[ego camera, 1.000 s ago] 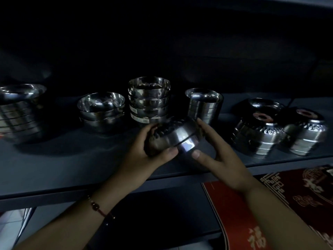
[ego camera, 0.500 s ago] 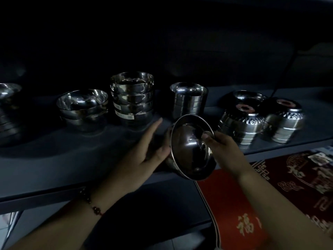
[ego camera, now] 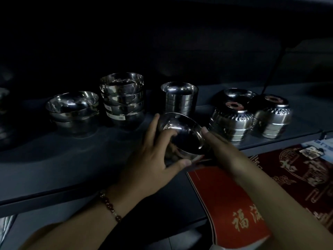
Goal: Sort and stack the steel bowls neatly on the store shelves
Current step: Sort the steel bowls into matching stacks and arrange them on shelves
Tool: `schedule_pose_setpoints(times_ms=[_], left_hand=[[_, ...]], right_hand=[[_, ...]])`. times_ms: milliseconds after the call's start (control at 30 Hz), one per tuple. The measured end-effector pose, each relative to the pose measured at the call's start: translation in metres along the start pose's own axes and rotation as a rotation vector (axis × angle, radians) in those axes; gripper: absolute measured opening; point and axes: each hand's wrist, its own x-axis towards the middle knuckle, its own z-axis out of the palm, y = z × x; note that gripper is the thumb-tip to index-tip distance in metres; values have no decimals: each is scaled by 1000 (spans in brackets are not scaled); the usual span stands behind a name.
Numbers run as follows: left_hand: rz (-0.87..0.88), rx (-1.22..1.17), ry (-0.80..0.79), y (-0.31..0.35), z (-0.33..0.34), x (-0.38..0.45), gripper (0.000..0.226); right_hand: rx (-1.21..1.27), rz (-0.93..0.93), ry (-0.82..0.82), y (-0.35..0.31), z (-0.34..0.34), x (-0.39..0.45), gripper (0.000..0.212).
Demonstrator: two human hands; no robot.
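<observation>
I saw the left hand and right hand both gripping one shiny round steel bowl, tilted, at the grey shelf edge.

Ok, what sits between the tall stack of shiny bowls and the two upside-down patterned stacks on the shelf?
A stack of straight-sided steel cups, standing alone, as the head view shows.

Shiny steel bowl tilted, mouth up, shelf-front.
</observation>
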Motion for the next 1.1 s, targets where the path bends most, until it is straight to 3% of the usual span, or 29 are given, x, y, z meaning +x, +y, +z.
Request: schedule_pose_setpoints(times_ms=[67, 200, 400, 667, 867, 1100], left_hand=[[-51, -104, 87, -3, 3, 6, 58], [-139, -337, 189, -8, 8, 20, 49], [-177, -573, 255, -14, 23, 49, 47], [-150, -534, 594, -20, 29, 104, 61], [-161, -599, 629, -26, 40, 142, 59], [-231, -497, 617, -36, 53, 176, 55]], right_hand=[[47, -134, -57, -6, 2, -12, 80], [-102, -413, -84, -12, 2, -18, 77], [-167, -594, 60, -17, -3, 12, 68], [-53, -698, 178, -48, -5, 66, 55], [-30, -696, 128, -57, -14, 108, 48], [-117, -592, 133, -56, -17, 153, 48]])
